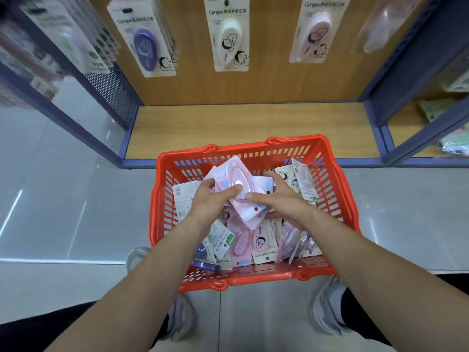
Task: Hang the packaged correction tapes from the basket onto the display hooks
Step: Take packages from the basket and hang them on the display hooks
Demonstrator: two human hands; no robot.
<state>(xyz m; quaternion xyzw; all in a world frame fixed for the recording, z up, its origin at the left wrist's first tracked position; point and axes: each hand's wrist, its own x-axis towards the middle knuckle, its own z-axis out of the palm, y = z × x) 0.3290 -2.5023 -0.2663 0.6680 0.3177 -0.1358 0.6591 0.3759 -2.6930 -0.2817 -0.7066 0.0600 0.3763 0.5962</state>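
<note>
A red plastic basket (337,189) stands on the floor before the display, filled with several packaged correction tapes (264,246). Both my hands are inside it, above the pile. My left hand (212,199) grips a small stack of pink packaged tapes (237,184), thumb on the front blister. My right hand (279,199) holds the same stack from the right, fingers curled round its edge. On the wooden back panel hang rows of packs: a purple one (144,44), a white one (228,36) and a pink one (314,34). The hooks themselves are hidden by the packs.
The wooden bottom shelf (253,128) lies behind the basket, framed in blue metal with a perforated side panel (111,92). More goods hang at the far left (63,39) and lie on the right-hand shelves (436,110). My grey shoes (327,308) stand on grey floor tiles.
</note>
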